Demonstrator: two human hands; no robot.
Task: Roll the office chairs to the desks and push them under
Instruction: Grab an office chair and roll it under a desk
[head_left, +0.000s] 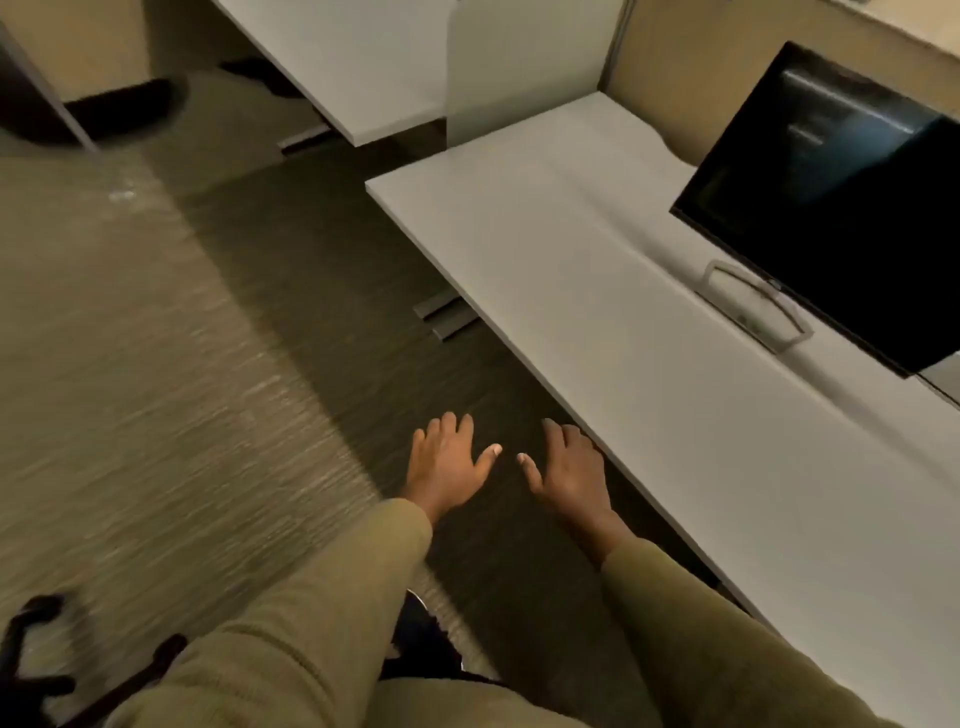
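My left hand (448, 462) and my right hand (569, 467) hang side by side over the dark carpet, palms down, fingers spread, holding nothing. The right hand is next to the front edge of a long white desk (597, 312). A black wheeled chair base (36, 660) shows at the bottom left, behind my left sleeve; its seat is out of view. A second white desk (332, 57) stands farther back, with dark shapes, perhaps chair parts (130, 109), on the floor beside it.
A dark monitor (831, 197) on a silver stand (753, 306) sits on the near desk at the right. A white divider panel (519, 62) separates the two desks. Grey desk feet (447, 317) jut onto the carpet. Lighter carpet (130, 364) spreads to the left.
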